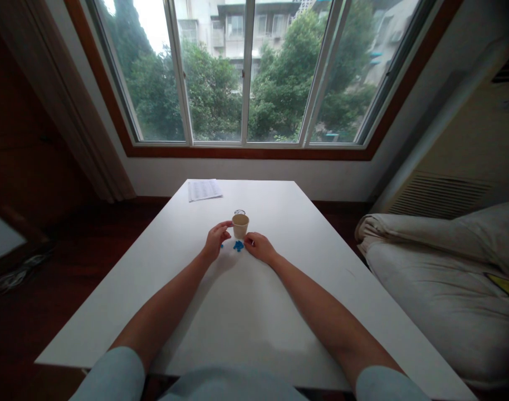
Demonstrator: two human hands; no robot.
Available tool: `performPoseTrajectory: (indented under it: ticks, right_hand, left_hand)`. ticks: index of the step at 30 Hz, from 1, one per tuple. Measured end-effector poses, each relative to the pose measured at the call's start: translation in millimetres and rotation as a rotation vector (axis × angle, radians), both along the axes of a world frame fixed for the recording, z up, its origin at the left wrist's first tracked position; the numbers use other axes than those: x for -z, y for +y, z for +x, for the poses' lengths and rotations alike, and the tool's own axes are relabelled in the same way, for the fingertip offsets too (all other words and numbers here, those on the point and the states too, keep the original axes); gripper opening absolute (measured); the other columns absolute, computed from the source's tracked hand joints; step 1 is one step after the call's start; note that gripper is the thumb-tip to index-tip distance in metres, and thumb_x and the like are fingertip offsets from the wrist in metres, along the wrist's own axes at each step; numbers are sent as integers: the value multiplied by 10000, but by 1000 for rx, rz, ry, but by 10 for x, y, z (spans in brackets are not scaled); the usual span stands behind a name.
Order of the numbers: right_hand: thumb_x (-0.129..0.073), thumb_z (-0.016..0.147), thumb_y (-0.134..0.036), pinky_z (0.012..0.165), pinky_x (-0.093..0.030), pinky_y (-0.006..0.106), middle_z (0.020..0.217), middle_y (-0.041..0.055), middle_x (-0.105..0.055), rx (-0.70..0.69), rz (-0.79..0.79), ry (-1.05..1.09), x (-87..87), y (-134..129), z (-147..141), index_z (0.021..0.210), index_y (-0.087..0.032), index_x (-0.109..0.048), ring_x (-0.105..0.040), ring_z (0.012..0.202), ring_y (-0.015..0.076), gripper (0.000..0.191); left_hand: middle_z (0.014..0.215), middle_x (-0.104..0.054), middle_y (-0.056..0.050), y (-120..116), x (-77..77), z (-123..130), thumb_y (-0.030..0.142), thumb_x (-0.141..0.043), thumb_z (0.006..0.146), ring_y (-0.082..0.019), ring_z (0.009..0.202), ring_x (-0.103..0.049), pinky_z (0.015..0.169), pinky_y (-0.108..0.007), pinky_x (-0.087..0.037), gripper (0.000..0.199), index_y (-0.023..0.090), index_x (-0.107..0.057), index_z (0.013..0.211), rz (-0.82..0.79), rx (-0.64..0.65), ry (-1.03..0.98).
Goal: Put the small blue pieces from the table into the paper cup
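A small tan paper cup (240, 228) stands upright on the white table (246, 312). My left hand (215, 240) is at its left, index finger stretched to the cup's side and thumb apart below. Just in front of the cup lies a little cluster of blue pieces (238, 245). Another blue bit (221, 245) shows beneath my left fingers. My right hand (259, 247) rests low at the cup's right, beside the cluster, with fingertips pinched together. Whatever those fingertips hold, if anything, is hidden. Behind the cup, a thin dark ring-shaped outline (239, 211) is partly covered.
Printed paper sheets (205, 190) lie at the table's far left corner. Beyond the table is a wide window (245, 143). A covered sofa or bed (438, 289) stands along the right, and a curtain (77, 106) hangs at left.
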State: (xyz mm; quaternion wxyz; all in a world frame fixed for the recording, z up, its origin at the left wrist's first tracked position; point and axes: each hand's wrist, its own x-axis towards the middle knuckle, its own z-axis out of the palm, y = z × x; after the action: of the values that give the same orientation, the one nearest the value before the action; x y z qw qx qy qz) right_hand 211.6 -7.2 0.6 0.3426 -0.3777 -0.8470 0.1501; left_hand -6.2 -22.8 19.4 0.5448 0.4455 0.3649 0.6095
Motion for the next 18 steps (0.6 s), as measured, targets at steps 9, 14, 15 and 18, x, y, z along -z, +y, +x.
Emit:
performPoseTrajectory:
  ticks: [9, 14, 15, 18]
  right_hand:
    - [-597, 857, -217, 656, -352, 243, 761, -3, -618, 36, 4, 6, 25, 29, -4, 794, -198, -598, -501, 689, 137, 66]
    - [-591, 853, -219, 659, -363, 242, 756, -3, -621, 62, 14, 46, 19, 37, -7, 788, -201, -588, -511, 696, 138, 67]
    - [-588, 854, -217, 661, -366, 242, 760, -2, -624, 63, 15, 51, 17, 35, -7, 790, -201, -588, -512, 700, 138, 66]
    - [-577, 857, -212, 661, -370, 241, 762, -3, -629, 67, 10, 58, 7, 26, -2, 796, -201, -588, -509, 694, 134, 63]
  left_hand:
    - [1096, -705, -85, -15, -176, 108, 368, -676, 809, -74, 641, -565, 782, -310, -547, 515, 154, -655, 1277, 34, 45, -2]
    - [669, -622, 9, 9, -168, 50, 377, -653, 847, -129, 657, -595, 775, -312, -521, 604, 129, -589, 1394, 50, 41, 208]
    - [652, -614, 14, 12, -161, 33, 373, -646, 854, -132, 659, -597, 766, -308, -514, 605, 135, -581, 1406, 59, 35, 255]
    - [702, -646, 5, 28, -133, -16, 347, -638, 855, -127, 657, -593, 763, -303, -507, 587, 156, -582, 1407, 98, -7, 351]
